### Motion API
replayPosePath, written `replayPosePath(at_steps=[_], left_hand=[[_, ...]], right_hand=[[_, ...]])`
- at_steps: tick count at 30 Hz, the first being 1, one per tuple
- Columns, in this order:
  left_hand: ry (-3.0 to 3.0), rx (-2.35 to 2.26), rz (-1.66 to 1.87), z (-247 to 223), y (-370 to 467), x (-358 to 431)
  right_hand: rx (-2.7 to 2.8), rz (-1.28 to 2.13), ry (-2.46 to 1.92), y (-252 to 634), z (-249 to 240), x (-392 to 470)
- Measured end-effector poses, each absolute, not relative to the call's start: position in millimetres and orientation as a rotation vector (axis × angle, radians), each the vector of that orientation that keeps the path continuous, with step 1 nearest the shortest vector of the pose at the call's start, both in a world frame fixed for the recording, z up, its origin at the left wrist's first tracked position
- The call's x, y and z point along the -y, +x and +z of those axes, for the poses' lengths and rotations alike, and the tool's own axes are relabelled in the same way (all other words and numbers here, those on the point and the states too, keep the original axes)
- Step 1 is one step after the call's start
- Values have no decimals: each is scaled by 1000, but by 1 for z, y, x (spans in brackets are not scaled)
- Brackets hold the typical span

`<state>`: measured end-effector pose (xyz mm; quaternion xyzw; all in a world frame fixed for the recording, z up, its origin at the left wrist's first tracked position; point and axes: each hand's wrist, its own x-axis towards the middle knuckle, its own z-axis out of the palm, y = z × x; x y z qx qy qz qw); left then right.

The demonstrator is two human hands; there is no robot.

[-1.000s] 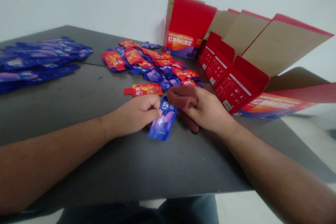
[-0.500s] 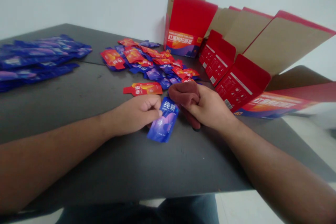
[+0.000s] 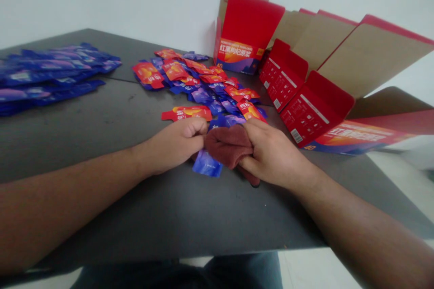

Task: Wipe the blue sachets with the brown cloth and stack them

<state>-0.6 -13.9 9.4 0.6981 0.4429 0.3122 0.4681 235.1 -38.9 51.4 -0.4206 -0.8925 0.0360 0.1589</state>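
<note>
Between my hands is a blue pouch (image 3: 207,165), tilted, its middle hidden under a folded brown cloth (image 3: 228,144). My left hand (image 3: 179,142) pinches the pouch by its left edge, thumb on top. Fingers wrapped round the cloth, my right hand (image 3: 274,153) presses it over the face of the pouch. Just beyond my left hand a red pouch (image 3: 191,113) lies flat on the dark table. Behind both hands spreads a loose heap of red and blue pouches (image 3: 203,82).
At the left lies a stack of blue pouches (image 3: 50,70). Open red cartons stand on the right: one at the back (image 3: 237,56), others nearer with their flaps up (image 3: 315,108). The dark tabletop (image 3: 210,221) ends in a front edge close to my legs.
My right hand has brought the cloth left and down over the blue pouch, covering most of its printed face. My left hand keeps its pinch in nearly the same place.
</note>
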Motion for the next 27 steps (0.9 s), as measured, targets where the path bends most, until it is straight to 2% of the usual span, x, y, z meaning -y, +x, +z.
replayPosePath(at_steps=[9, 14, 18, 27], left_hand=[[1501, -1022, 857, -4, 0, 10], [1121, -899, 899, 6, 7, 11], [921, -839, 890, 17, 10, 14], [729, -592, 426, 25, -2, 21]], right_hand=[[2742, 529, -970, 235, 57, 43], [2104, 1010, -1109, 245, 53, 29], [1701, 943, -1091, 250, 41, 17], [1661, 1296, -930, 246, 36, 25]])
